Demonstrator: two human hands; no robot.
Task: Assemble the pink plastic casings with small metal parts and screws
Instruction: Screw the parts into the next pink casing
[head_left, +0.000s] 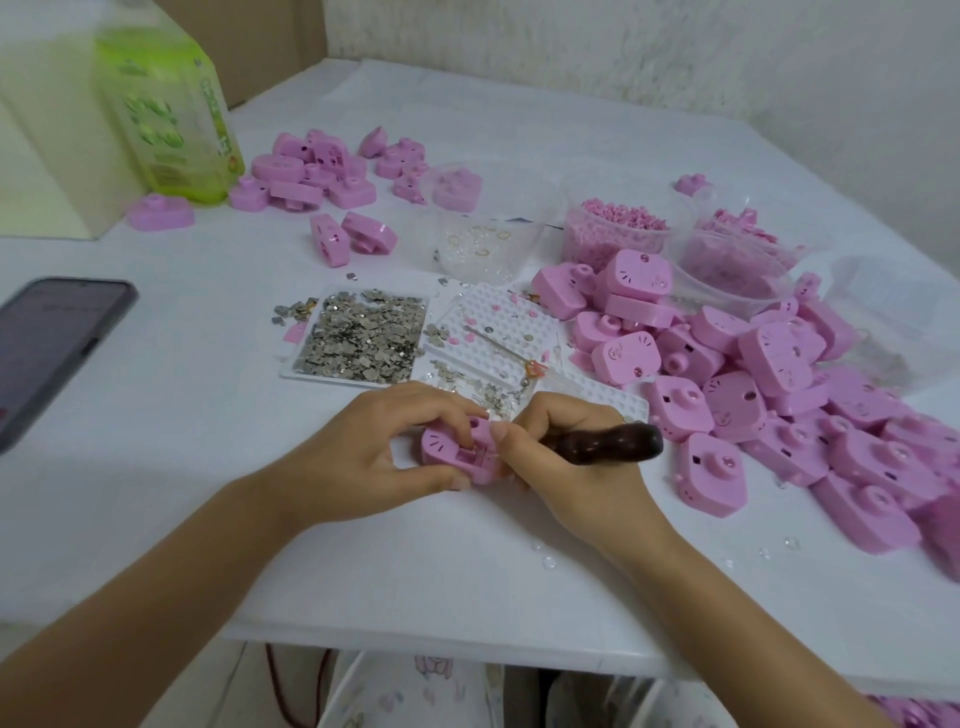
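Note:
My left hand (358, 452) grips a pink casing (447, 449) on the white table, thumb below and fingers over its top. My right hand (561, 457) holds a dark brown tool handle (613, 442) whose tip, hidden by my fingers, points at the casing's open slot. A white tray (291, 371) holds a heap of small metal parts (363, 340) just beyond my hands. A white pegged tray (498, 306) beside it carries loose screws, pink bits and a thin pin.
A big pile of pink casings (779, 395) fills the right side. A smaller pile (317, 174) lies at the back left, near a green bottle (166, 104). Clear tubs (613, 228) of pink bits stand behind the trays. A phone (47, 348) lies at the left.

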